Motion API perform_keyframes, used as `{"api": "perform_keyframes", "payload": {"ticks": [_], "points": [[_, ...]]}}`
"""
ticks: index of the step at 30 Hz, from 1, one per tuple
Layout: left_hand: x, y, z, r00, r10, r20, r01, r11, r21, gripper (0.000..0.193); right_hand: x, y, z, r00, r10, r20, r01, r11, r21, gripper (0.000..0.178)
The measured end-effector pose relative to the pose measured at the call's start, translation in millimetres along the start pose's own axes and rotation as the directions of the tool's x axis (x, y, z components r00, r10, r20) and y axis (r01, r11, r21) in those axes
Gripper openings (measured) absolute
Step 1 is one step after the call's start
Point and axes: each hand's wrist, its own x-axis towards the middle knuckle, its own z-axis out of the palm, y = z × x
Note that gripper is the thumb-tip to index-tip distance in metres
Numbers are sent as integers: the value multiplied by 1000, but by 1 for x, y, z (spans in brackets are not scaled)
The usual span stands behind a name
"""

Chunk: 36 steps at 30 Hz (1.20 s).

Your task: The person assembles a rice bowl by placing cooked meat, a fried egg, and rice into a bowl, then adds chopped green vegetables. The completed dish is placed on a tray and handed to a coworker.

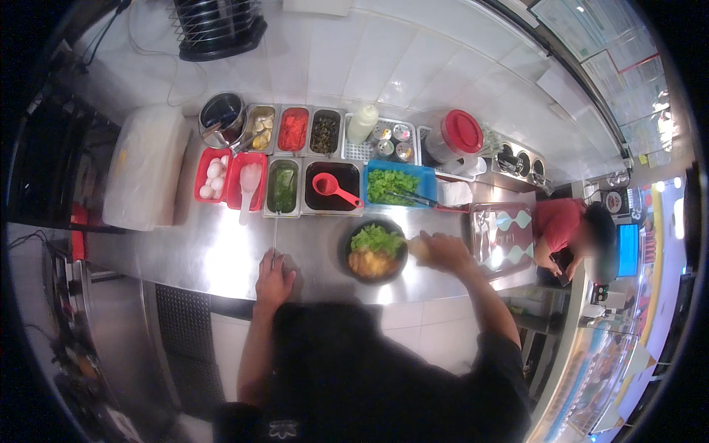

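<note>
A dark round bowl stands on the steel counter in front of me, with green lettuce at its far side and golden-brown food at the near side. My right hand is closed around a pale squeeze bottle, tipped sideways with its narrow end at the bowl's right rim. The hand covers most of the bottle. Left of the bowl, my left hand rests on the counter, fingers stretched forward and slightly apart, beside a thin dark line. I see nothing held in it.
Behind the bowl stand a blue tray of lettuce, a dark sauce pan with a red ladle, red egg bin and several topping pans. A patterned brown tray lies right; a person in red stands beyond, holding a phone.
</note>
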Motion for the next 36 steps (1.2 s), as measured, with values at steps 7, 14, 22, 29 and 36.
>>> {"api": "perform_keyframes", "payload": {"ticks": [7,14,22,29,36], "points": [[1,4,-2,999,-34,11,35,999,-21,58,0,-11,3,998,-3,62,12,991,-135,75],[0,5,-4,999,-36,10,37,998,-46,58,9,-26,-11,992,-121,35,124,987,-101,68],[0,5,-3,999,-34,8,34,999,-29,56,22,-42,-22,994,-108,27,111,984,-139,76],[1,2,-3,998,-59,38,61,997,-53,57,43,-57,-20,991,-133,-26,131,989,-65,77],[2,5,-5,995,-89,53,91,995,-45,56,36,-60,-33,973,-229,-19,228,952,206,74]]}}
